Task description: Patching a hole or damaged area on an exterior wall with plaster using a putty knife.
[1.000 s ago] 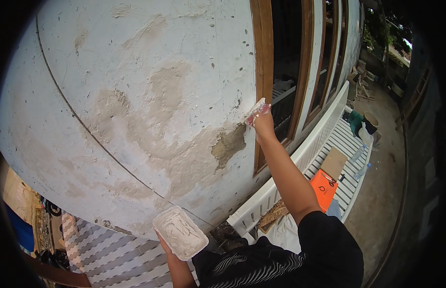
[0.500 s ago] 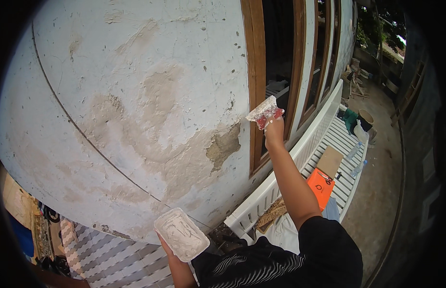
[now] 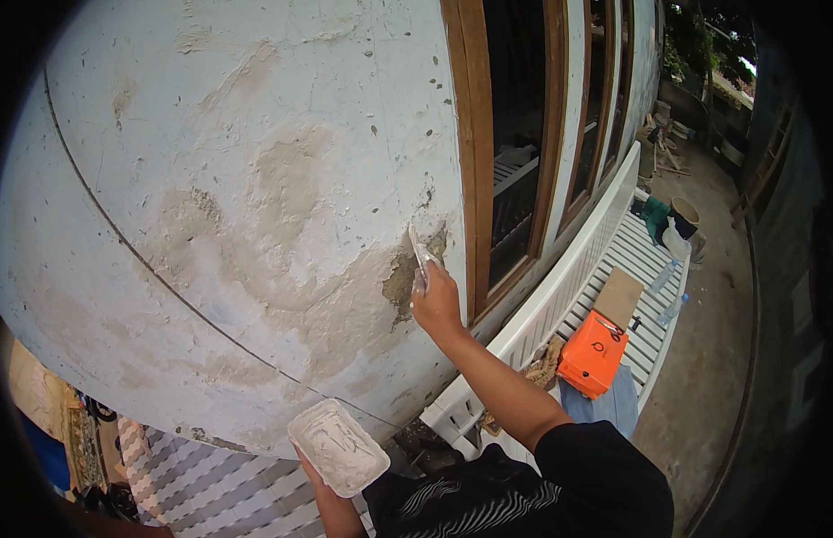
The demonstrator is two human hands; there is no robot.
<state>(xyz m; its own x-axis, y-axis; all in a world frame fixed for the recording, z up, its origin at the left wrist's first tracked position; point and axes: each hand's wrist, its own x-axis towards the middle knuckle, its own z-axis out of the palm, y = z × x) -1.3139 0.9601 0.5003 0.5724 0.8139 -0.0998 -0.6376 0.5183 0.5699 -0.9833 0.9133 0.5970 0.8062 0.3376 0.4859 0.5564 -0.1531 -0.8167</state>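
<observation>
My right hand (image 3: pixel 437 303) is closed round a putty knife (image 3: pixel 422 249), seen nearly edge-on, its blade against the wall at a bare, chipped patch (image 3: pixel 399 285). Whitish filler smears the blade and my fingers. Low in front of me, my left hand (image 3: pixel 311 472) supports a white rectangular plastic tub (image 3: pixel 340 447) from below and the side; most of its fingers are hidden under it. Pale filler coats the tub's inside. Around the chipped patch, the light blue wall (image 3: pixel 381 99) carries broad beige smears of filler (image 3: pixel 295 260).
Brown wooden window frames (image 3: pixel 476 161) stand right of the patch. A white slatted bench (image 3: pixel 573 269) runs along the wall, bearing an orange box (image 3: pixel 592 354), scissors, a brown board (image 3: pixel 617 297) and plastic bottles. A cable (image 3: pixel 165 271) crosses the wall. Patterned tiles (image 3: pixel 219 484) lie lower left.
My right hand has swung left and down from the window frame to the chipped patch, turning the putty knife edge-on. My left hand and the tub stay nearly in place.
</observation>
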